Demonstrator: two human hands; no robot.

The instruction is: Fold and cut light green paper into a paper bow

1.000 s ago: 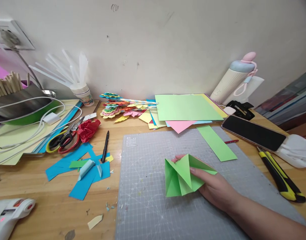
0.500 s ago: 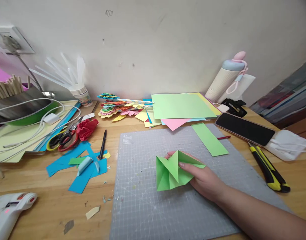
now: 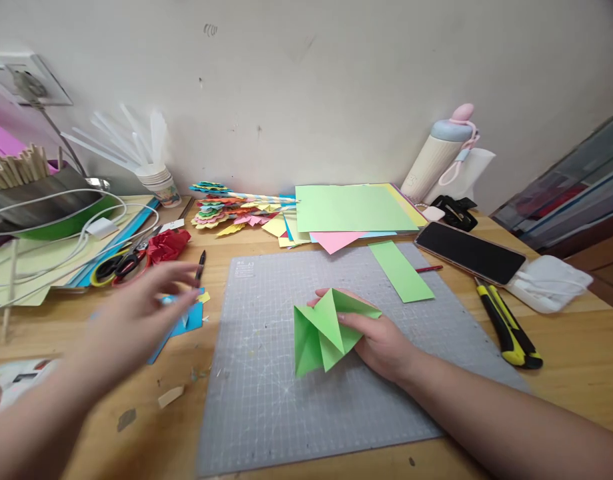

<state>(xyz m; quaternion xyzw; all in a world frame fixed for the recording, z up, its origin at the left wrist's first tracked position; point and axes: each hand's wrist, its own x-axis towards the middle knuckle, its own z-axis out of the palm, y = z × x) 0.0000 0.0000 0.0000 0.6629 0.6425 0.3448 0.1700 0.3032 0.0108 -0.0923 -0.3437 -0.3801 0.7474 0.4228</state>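
Note:
A folded light-green paper (image 3: pixel 331 327) is held by my right hand (image 3: pixel 371 333) above the grey cutting mat (image 3: pixel 266 427), thumb on top and fingers behind it. My left hand (image 3: pixel 146 307), slightly blurred, hangs over the left of the table with its fingers apart and nothing visible in them. Its fingertips are near a black pen (image 3: pixel 201 267) and cover part of the blue paper scraps (image 3: pixel 189 321). Behind the hand lie scissors (image 3: pixel 111 267) and crumpled red paper (image 3: pixel 169 245).
A green strip (image 3: pixel 403 273) lies on the mat's upper right. A yellow-black cutter (image 3: pixel 511 333) and a phone (image 3: pixel 471 250) sit to the right. Stacked paper (image 3: pixel 353 208), layered paper flowers (image 3: pixel 216 212) and a bottle (image 3: pixel 433 160) stand or lie behind. A glue gun (image 3: pixel 16 380) is left.
My left hand has come into view from the left, over the blue scraps. My right hand still holds the green paper, now tilted a little differently. The whole view has shifted slightly.

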